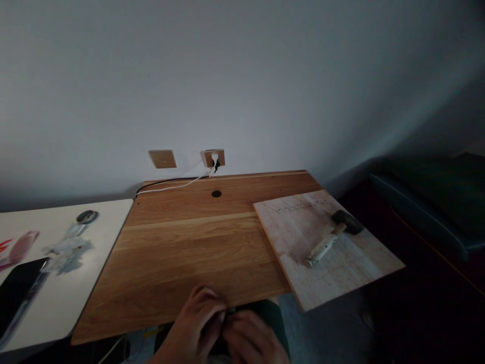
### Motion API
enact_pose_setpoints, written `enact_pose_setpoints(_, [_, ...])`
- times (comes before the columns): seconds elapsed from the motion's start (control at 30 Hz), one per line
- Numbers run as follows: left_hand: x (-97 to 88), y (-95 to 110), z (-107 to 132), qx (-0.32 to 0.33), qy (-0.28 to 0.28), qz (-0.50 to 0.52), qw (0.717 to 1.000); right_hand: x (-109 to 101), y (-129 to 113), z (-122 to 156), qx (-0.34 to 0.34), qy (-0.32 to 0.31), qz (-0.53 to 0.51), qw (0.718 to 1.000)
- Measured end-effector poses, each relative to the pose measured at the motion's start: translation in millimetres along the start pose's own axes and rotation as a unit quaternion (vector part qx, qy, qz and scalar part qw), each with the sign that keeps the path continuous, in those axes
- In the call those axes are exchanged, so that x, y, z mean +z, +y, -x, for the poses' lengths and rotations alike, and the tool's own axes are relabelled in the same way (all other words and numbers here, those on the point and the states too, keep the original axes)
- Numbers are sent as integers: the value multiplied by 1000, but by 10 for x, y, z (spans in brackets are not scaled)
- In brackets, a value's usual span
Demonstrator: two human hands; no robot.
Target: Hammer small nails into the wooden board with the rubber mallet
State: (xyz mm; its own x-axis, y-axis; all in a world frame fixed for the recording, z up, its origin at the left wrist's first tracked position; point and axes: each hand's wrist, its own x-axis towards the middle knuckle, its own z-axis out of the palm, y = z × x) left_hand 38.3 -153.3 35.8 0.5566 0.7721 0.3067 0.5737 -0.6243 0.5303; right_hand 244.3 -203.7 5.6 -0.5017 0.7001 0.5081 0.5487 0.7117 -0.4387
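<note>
At the front edge of the wooden table (pixel 182 258), my left hand (pixel 197 321) is closed, thumb against curled fingers. Close beside it on the right, my right hand (pixel 253 338) has its fingers bent inward. A small dark thing (pixel 228 312) shows between the fingertips of both hands; it is too dim and too covered to name. To the right, a mallet with a black head (pixel 347 222) and a pale, worn handle lies on a square wooden board (pixel 291 242), which overhangs the table's front edge.
On the left, a white table (pixel 71 308) bears a black phone (pixel 22 288), crumpled clear plastic (pixel 66 253), a round dark object (pixel 87 217) and a pink-and-white packet (pixel 17 250). Cables (pixel 174 188) run along the back to a wall socket (pixel 214 157). A dark green cushion-like shape (pixel 435 197) stands right.
</note>
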Motion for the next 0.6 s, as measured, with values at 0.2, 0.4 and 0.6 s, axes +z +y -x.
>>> enact_pose_setpoints(0.2, [-13, 30, -129, 6, -6, -96, 995, -1009, 836, 449, 214, 164, 160, 950])
enact_pose_setpoints(0.4, [445, 360, -704, 122, -85, -155, 977, -1822, 1764, 1009, 411, 198, 320, 830])
enact_pose_setpoints(0.6, [946, 572, -1187, 142, -93, -161, 972, -2142, 2275, 1261, 564, 176, 302, 748])
